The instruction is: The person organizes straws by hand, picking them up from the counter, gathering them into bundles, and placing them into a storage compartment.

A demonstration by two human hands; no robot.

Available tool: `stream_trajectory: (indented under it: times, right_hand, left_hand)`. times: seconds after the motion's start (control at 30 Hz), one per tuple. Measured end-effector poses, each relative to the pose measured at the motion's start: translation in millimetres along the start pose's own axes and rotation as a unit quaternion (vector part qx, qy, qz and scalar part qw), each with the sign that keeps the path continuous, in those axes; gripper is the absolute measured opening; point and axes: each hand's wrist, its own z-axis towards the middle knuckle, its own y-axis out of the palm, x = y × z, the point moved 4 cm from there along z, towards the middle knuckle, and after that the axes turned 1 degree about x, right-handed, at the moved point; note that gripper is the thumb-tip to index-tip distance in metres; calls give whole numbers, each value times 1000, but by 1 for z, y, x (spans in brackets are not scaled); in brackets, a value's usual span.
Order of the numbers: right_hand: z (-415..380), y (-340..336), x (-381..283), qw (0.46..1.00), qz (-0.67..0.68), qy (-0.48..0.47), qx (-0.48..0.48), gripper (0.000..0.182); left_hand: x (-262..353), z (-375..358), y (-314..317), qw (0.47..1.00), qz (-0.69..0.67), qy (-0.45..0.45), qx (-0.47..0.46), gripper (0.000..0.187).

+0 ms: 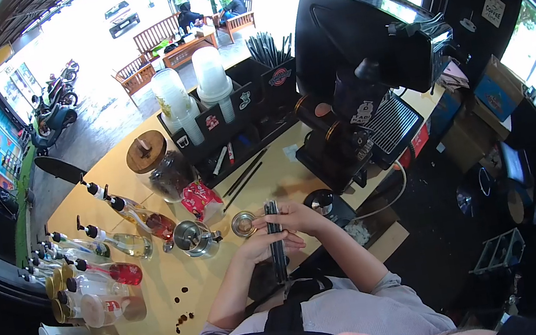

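A bundle of long black sticks, which look like wrapped straws (278,256), stands upright in front of my body, near the counter's edge. My left hand (264,243) holds the bundle from the left side. From the right, my right hand (295,219) wraps its fingers round the upper part of the same bundle. Just left of my hands is a small round metal dish (244,224), and beyond it a steel pitcher (195,238). Two loose black straws (242,179) lie on the wooden counter (222,278) above the dish.
Syrup pump bottles (124,272) crowd the left side. A wooden-lidded jar (161,169), a red packet (201,200) and a black organizer with cups (220,123) stand ahead. The coffee machine (348,51) is at the right. Two people sit outside.
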Motion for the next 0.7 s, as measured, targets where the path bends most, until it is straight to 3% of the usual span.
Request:
stream_trajectory:
  times: [0.2, 0.3, 0.37, 0.5, 0.6, 0.7]
  right_hand:
    - [0, -8, 0, 999, 36, -37, -15, 29]
    - [-1, -15, 1, 999, -29, -21, 32, 26]
    - [-2, -22, 4, 987, -157, 16, 35, 23]
    - [-7, -23, -18, 979, -199, 3, 44, 24]
    - [0, -28, -16, 983, -183, -13, 20, 25]
    - [5, -29, -31, 977, -183, -97, 39, 27]
  left_hand:
    - [8, 6, 13, 999, 43, 14, 28, 29]
    - [6, 8, 6, 1000, 15, 0, -13, 28]
    - [8, 7, 6, 1000, 25, -9, -5, 28]
    - [20, 11, 12, 996, 86, -3, -3, 29]
    - [33, 14, 16, 997, 72, 25, 3, 33]
    - [49, 16, 23, 995, 91, 34, 20, 34]
